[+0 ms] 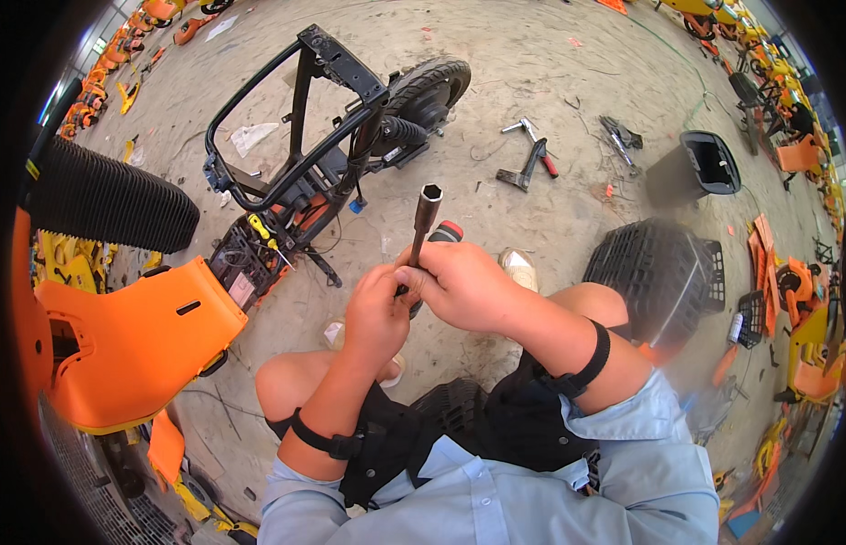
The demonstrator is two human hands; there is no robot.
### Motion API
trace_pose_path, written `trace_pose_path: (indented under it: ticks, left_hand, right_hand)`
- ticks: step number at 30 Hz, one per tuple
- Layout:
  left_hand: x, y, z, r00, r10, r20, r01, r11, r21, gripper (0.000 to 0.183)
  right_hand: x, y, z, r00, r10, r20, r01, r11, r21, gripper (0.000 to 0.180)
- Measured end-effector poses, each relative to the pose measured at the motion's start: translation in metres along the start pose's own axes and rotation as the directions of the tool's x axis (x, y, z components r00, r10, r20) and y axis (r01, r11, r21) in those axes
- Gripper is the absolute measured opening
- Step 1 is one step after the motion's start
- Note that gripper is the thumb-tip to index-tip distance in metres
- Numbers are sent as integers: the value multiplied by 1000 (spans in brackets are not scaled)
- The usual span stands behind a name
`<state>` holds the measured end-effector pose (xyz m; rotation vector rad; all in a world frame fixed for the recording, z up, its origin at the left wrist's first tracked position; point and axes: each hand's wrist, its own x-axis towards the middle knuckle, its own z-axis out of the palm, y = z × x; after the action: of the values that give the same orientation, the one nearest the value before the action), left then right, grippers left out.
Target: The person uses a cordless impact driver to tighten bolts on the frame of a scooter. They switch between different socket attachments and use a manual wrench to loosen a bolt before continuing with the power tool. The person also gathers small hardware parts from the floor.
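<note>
A metal hex socket driver (426, 211) points up and away from me. My right hand (457, 283) grips its shank, and my left hand (382, 310) is closed around its lower end, against the right hand. Just beyond them shows the red and dark end of a tool (448, 231), mostly hidden by my hands. To the left stands a partly stripped scooter with a black tubular frame (297, 163), a rear wheel (433, 92) and an orange body panel (143, 334). A yellow-handled screwdriver (261, 228) lies on its exposed middle section.
On the concrete floor ahead lie a hammer (525, 170), a ratchet wrench (528, 129) and another metal tool (620, 146). A dark bin (692, 170) and black plastic crate (644, 272) stand at right. Orange and yellow scooters line both sides.
</note>
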<state>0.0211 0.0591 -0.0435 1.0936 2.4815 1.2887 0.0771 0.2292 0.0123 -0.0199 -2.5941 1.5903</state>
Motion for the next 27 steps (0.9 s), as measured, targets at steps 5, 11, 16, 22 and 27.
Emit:
trace_pose_path:
  ticks: [5,11,16,22,27]
  left_hand:
    - [-3,-2,2,998,49,-30,-47,997,63,25]
    - [-5,-4,-1,999,39,-12,-38,996,78,25]
    - [-8,-2,-3,998,33,-59,-27,995,93,24]
    - [-9,3,-4,995,-22,-95,29,997,69,23]
    - [-5,4,-3,992,60,-111,-49,994,102,22]
  right_hand:
    - [-1,1,2,1000,25,-17,-25,999,27,22]
    - [-1,0,6,992,49,-118,-48,999,18,25]
    - [-4,-4,14,982,95,-163,-96,995,6,25]
    - [-7,-5,20,967,26,-255,-24,1000,9,24]
    - [-7,-3,18,958,24,-287,2,996,91,21]
